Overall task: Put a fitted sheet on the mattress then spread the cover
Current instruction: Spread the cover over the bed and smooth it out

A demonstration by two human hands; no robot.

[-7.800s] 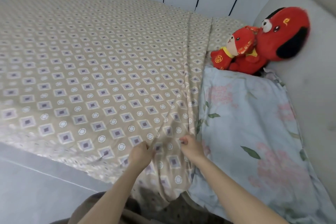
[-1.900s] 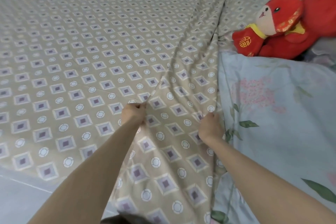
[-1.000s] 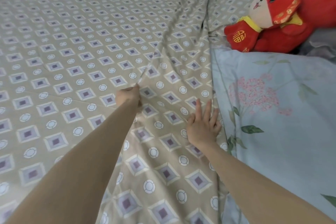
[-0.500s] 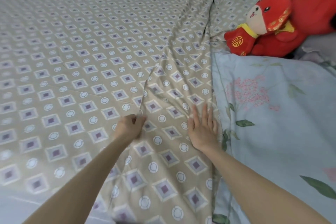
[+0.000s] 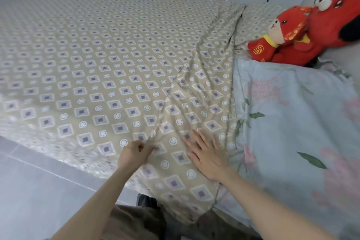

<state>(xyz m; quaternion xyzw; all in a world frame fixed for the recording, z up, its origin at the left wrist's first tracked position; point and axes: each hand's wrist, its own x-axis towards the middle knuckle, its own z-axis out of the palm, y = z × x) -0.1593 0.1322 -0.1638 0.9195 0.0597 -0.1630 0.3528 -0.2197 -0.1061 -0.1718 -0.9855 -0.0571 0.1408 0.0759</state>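
The patterned fitted sheet (image 5: pixel 97 64) is seen stretched over most of the bed, from 9 o'clock round to 1 o'clock, so the first step is judged largely done. A loose ridge of surplus cloth (image 5: pixel 196 76) is left running from 1 o'clock down to 6 o'clock, where it hangs untucked over the near edge. The floral cover (image 5: pixel 292 122) is bunched at 3 to 4 o'clock, just beside that ridge, and is not yet spread (red plush toys (image 5: pixel 292 35) sit at 2 o'clock). The ridge is pinched by the left hand (image 5: pixel 132 155), while the right hand (image 5: pixel 206 154) is laid flat on the sheet, fingers spread. Two seconds ago the fold was gripped by both hands. Since then the right has been opened and both drawn nearer the edge.
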